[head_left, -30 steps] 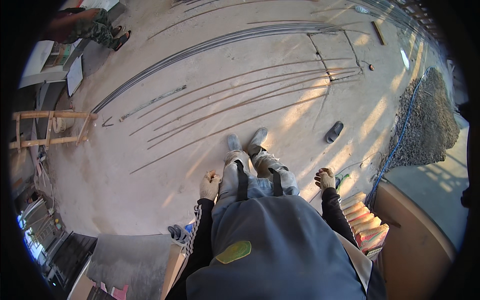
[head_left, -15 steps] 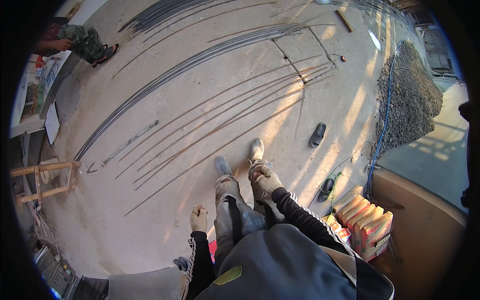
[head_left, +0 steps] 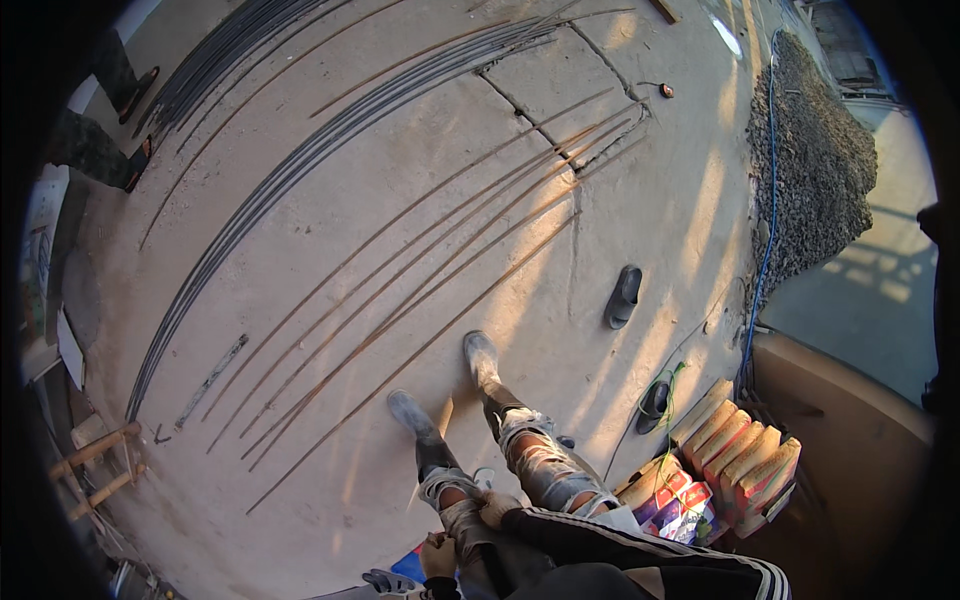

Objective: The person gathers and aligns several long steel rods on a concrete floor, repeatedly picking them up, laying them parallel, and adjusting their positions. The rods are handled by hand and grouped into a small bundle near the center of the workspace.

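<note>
My left hand (head_left: 437, 556) is low in the head view, beside my left thigh, its fingers curled closed. My right hand (head_left: 497, 508), in a pale work glove, is closed against the trousers by my left knee; whatever either hand holds is hidden. My legs in torn, dusty trousers (head_left: 540, 462) stretch forward to two grey, dusty boots (head_left: 481, 352). Just beyond the boots, several thin rusty steel bars (head_left: 400, 290) lie roughly side by side on the concrete floor. Neither hand touches them.
Darker steel bars (head_left: 300, 155) lie farther off. At right are a gravel heap (head_left: 815, 165), a blue hose (head_left: 771, 200), black sandals (head_left: 623, 297) and paper sacks (head_left: 735, 450). A bamboo frame (head_left: 95, 452) stands left. Other people's legs (head_left: 90, 140) show at upper left.
My view has shifted and my legs extend farther forward. Both hands have come lower in the picture and closer together. At upper left, a person's hand has gone out of view; more legs show.
</note>
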`<state>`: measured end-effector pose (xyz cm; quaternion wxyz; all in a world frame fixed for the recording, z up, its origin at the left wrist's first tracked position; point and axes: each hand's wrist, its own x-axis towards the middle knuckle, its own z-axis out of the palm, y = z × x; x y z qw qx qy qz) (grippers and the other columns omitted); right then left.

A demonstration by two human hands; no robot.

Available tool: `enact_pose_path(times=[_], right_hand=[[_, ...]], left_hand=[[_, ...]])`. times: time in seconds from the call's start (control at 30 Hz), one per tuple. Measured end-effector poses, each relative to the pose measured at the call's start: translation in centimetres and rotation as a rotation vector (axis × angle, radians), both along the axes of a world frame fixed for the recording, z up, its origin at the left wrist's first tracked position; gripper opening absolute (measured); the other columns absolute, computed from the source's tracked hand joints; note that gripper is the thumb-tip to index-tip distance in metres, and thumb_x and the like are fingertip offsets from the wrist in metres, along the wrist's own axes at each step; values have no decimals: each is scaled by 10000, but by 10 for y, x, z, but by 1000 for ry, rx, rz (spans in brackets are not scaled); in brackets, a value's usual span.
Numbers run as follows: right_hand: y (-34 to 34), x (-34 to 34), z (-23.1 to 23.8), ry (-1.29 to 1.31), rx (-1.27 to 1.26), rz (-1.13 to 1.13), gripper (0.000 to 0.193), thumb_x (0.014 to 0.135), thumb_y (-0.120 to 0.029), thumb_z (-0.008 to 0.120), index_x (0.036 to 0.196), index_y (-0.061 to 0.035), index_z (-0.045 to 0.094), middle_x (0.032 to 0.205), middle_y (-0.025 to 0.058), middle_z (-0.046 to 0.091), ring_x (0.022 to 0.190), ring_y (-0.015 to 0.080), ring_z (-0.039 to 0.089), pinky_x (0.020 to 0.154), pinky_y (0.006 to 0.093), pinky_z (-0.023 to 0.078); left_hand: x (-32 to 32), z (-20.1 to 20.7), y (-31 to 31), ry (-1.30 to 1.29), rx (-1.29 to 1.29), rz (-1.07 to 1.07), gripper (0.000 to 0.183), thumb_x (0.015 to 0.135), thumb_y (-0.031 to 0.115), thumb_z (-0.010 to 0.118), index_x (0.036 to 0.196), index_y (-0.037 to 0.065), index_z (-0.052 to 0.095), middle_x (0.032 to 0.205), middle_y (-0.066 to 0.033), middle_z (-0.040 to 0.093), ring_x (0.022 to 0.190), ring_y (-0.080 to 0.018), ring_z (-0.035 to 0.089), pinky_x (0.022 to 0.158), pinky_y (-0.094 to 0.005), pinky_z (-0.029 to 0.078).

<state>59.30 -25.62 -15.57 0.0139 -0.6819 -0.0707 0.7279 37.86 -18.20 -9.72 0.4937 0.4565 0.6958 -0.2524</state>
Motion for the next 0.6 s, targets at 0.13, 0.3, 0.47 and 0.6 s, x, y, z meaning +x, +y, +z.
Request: enact_pose_path(times=[0.13, 0.3, 0.47, 0.6], right_hand=[[3, 38, 5, 38, 13, 80, 371, 842, -231, 605, 1180, -165, 743, 1140, 165, 740, 1060, 377, 703, 938, 464, 545], [-7, 88, 34, 259, 235, 200, 374, 834, -266, 620, 1161, -117, 726, 1076, 211, 738, 1041, 394, 697, 922, 470, 541], [2, 98, 41, 104, 256, 224, 357, 838, -260, 618, 1141, -100, 719, 1070, 219, 739, 1029, 426, 690, 904, 490, 546], [14, 120, 71, 368, 337, 456, 327, 844, -239, 611, 1124, -113, 722, 1083, 189, 743, 1049, 402, 690, 929, 485, 542]], left_hand=[[14, 4, -14, 28, 0, 122, 199, 796, 176, 731, 832, -5, 658, 739, -141, 678, 704, -211, 636, 702, -410, 508], [48, 22, -9, 11, 9, 140, 155, 818, 133, 708, 787, -2, 639, 717, -61, 664, 714, -114, 583, 664, -341, 483], [47, 91, -13, -161, -406, 386, 69, 794, 62, 711, 769, 53, 647, 744, 32, 610, 694, -74, 516, 666, -289, 426], [47, 100, -17, -196, -311, 452, 138, 802, 159, 716, 818, 23, 701, 707, -28, 645, 675, -109, 578, 656, -314, 473]])
